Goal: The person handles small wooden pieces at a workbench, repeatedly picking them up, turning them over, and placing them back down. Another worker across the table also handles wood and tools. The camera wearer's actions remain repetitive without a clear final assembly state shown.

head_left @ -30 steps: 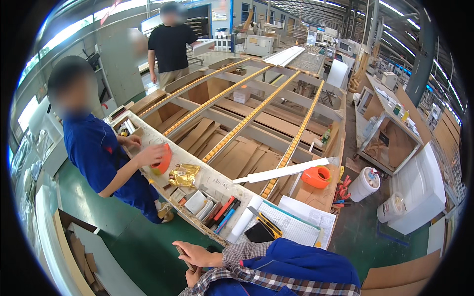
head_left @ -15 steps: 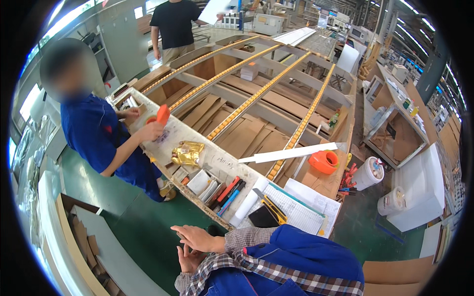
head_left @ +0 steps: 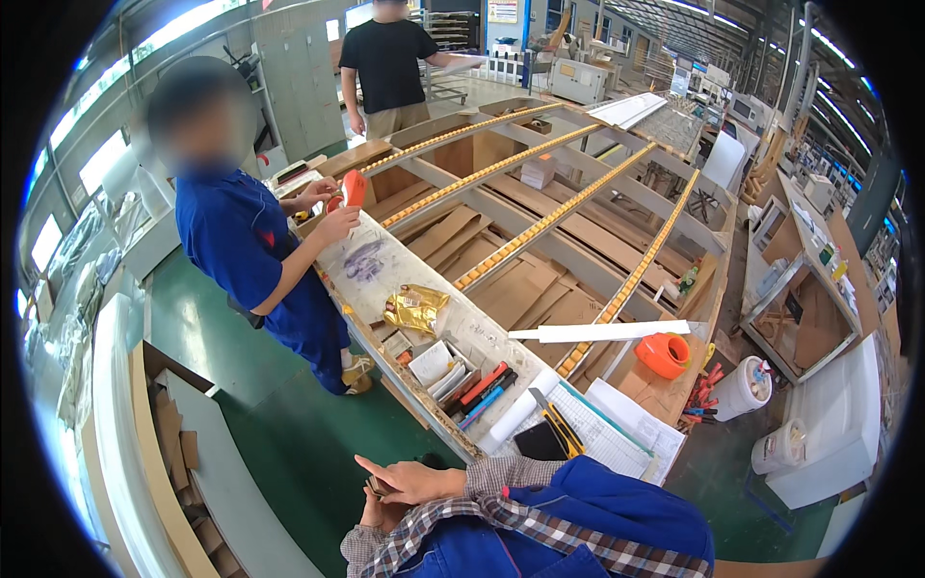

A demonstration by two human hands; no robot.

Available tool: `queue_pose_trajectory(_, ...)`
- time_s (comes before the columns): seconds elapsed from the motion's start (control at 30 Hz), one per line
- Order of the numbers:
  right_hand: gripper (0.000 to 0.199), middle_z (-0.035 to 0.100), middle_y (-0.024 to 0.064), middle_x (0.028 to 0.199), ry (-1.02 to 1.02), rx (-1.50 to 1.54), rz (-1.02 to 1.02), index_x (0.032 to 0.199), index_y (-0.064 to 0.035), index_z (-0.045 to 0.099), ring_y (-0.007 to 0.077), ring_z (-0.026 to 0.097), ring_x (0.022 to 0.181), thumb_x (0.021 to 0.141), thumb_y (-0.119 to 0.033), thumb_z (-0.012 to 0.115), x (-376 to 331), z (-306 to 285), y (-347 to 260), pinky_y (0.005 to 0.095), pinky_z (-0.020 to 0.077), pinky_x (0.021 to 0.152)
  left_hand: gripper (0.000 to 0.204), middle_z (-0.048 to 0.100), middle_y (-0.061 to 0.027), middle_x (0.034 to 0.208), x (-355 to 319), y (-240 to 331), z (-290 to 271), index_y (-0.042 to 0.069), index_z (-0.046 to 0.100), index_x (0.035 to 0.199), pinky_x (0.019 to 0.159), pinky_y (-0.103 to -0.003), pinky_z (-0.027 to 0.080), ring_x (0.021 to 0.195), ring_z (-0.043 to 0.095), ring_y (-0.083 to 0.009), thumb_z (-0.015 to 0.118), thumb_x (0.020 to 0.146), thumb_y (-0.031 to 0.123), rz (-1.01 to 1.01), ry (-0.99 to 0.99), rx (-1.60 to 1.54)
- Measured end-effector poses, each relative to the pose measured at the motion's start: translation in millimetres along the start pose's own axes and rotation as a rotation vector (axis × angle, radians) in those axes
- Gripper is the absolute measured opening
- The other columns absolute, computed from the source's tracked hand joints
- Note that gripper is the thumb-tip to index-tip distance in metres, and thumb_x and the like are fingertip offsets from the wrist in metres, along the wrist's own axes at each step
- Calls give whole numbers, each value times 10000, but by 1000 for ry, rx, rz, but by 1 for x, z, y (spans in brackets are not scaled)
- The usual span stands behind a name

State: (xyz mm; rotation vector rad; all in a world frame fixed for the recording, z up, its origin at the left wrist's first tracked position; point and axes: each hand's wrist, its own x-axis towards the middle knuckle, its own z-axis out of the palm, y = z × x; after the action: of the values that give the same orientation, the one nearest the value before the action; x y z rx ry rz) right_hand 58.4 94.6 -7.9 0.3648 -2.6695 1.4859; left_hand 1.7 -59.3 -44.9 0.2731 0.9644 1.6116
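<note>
The right hand and left hand were together at a brown piece, grips too hidden to tell, so steady support seemed wisest.

The packet looks like glossy foil, the sheets matt paper, the checked sleeve cloth.

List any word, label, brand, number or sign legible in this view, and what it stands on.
Nothing can be read well enough to quote.
Ruled sheet: rows of marks, too small.
Wall notice: too small.
Lower white bucket: markings, blurred.
White ledge: purple scribble, no legible words.
</note>
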Motion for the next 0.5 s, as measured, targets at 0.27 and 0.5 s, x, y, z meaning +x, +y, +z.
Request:
queue_pose_trajectory(0.27,877,568,216,828,43,-1,-38,1436,-80,55,379,568,765,774,-152,626,-3,8,11,424,437,681,1005,347,-101,1380,6,-4,-9,133,310,1359,1041,-518,256,1273,328,-314,458,627,806,-22,-23,-60)
queue_pose_trajectory(0.5,823,562,214,878,27,-21,-74,1427,-80,134,371,553,787,770,-164,624,2,13,11,425,432,733,917,381,-88,1350,-2,1,-2,151,358,1329,994,-498,329,1229,384,-298,431,675,790,30,105,-22)
